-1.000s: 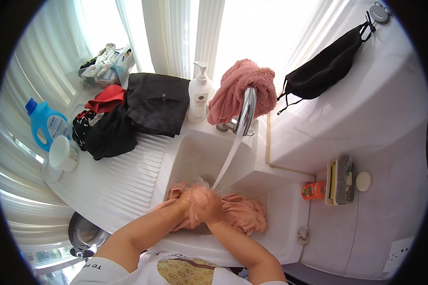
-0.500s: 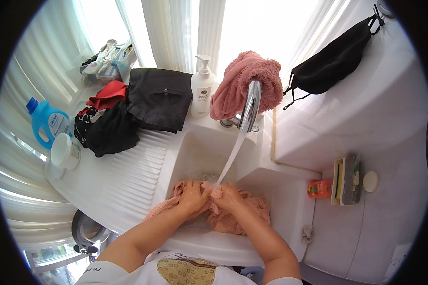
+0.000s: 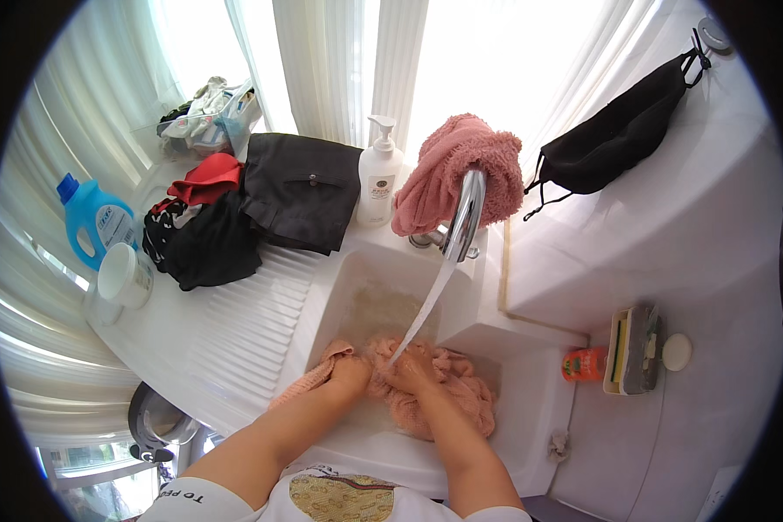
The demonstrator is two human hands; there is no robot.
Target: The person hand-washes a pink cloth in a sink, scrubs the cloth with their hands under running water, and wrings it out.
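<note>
A wet salmon-pink towel (image 3: 454, 402) lies bunched in the white sink (image 3: 341, 287), one end draped over the sink's left edge. My left hand (image 3: 351, 376) is closed round a fold of it near that edge. My right hand (image 3: 413, 369) grips the bunched part, fingers partly sunk in the cloth. Water from the chrome tap (image 3: 466, 217) pours down beside my right hand onto the towel. Cloudy water stands around the cloth.
A darker pink cloth (image 3: 451, 165) hangs over the tap. Left of it stand a white pump bottle (image 3: 379, 178), folded black trousers (image 3: 296, 196), dark clothes (image 3: 213, 248), a white tub (image 3: 125, 275) and a blue detergent bottle (image 3: 96, 222). A black mask (image 3: 618, 130) hangs at right.
My left hand has closed into a fist on the towel and turned, moving slightly apart from my right. The towel bunches more to the right. The whole view has shifted a little.
</note>
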